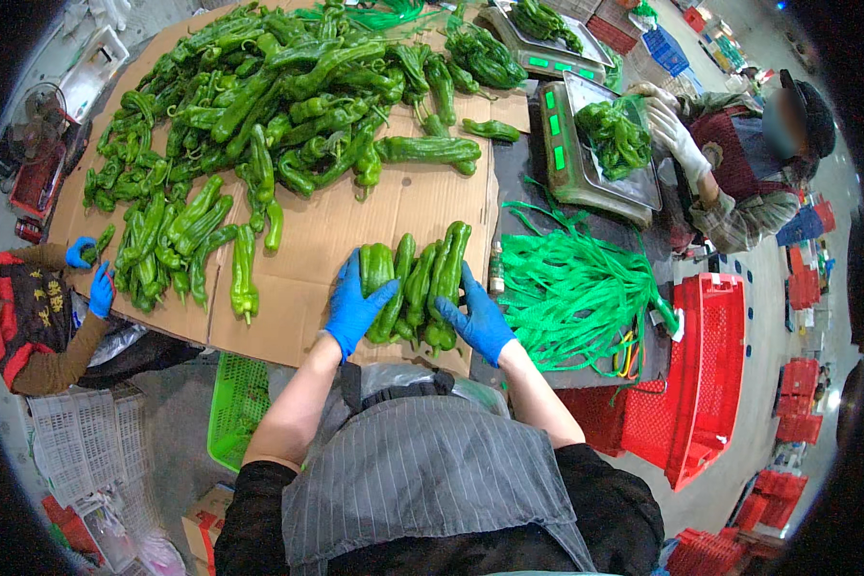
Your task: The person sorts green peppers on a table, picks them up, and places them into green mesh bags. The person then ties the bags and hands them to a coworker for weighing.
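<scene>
Several long green peppers (419, 282) lie side by side on the cardboard sheet (295, 281) in front of me. My left hand (356, 302), in a blue glove, presses against the left end of this row, its thumb over the peppers. On the right side, my right hand (479, 317), also gloved in blue, rests against the outermost pepper with thumb and fingers around its lower part. A large heap of green peppers (259, 93) covers the far side of the cardboard. A single pepper (244, 273) lies left of my hands.
Green mesh net bags (583, 295) lie right of the cardboard, beside a small bottle (497, 266). Beyond are digital scales (561, 173), one bearing bagged peppers (614, 137) touched by a white-gloved person. Another blue-gloved person works at left. Red crates (705, 374) and a green crate (234, 410) stand below.
</scene>
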The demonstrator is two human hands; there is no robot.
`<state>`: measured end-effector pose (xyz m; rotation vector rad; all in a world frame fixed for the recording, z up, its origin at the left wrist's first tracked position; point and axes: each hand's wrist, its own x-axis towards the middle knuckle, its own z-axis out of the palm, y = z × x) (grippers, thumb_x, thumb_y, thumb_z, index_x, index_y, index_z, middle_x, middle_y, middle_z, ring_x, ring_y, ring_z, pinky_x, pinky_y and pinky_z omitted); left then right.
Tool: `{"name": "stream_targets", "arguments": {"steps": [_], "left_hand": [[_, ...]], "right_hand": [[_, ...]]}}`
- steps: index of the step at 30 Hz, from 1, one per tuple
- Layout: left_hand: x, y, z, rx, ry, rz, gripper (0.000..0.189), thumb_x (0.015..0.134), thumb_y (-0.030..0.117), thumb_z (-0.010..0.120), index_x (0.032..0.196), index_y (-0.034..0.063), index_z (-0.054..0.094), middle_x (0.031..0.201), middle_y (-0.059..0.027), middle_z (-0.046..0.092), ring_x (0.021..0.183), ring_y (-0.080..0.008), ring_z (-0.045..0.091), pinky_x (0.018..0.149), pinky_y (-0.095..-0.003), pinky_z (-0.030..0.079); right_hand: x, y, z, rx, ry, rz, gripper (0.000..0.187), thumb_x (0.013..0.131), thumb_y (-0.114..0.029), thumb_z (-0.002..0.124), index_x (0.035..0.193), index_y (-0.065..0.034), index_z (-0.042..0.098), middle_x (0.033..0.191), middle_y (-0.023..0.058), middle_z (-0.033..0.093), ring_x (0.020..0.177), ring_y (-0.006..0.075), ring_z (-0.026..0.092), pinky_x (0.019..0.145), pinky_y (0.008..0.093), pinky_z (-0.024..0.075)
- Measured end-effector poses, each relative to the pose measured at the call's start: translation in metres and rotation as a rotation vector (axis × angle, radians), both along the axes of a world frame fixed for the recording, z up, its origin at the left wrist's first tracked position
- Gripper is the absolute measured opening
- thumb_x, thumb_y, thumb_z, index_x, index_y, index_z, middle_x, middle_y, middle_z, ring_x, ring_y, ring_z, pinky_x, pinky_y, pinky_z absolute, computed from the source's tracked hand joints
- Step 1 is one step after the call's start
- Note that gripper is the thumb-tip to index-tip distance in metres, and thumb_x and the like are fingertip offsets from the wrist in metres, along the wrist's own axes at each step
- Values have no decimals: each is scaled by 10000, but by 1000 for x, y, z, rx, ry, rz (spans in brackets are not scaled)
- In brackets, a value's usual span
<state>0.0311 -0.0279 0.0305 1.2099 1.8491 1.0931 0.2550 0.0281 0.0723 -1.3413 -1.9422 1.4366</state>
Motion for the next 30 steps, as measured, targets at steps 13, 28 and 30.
{"name": "stream_targets", "arguments": {"steps": [13, 28, 30], "left_hand": [[4, -10, 11, 138, -154, 123, 686, 867, 184, 647, 1434, 31, 291, 1381, -199, 415, 1260, -299, 427, 1052, -365, 351], [-11, -23, -1, 166, -747, 191, 483, 1010, 325, 362, 1402, 46, 397, 1373, -115, 475, 1244, -210, 462, 1061, -340, 345], [-14, -28, -4, 107, -678, 279, 479, 1006, 330, 368, 1381, 37, 425, 1355, -122, 488, 1227, -219, 474, 1050, -354, 356]], "right_hand": [[-1, -20, -26, 111, 174, -72, 837, 889, -266, 618, 1482, -10, 86, 1445, 247, 304, 1323, 336, 349, 1071, 373, 309], [-8, -16, -32, 68, 310, -74, 680, 959, -225, 507, 1479, -7, 127, 1514, 213, 210, 1383, 286, 263, 1119, 363, 239], [-7, -19, -31, 14, 248, -122, 662, 955, -227, 518, 1476, -16, 168, 1499, 199, 259, 1368, 290, 291, 1107, 366, 263]]}}
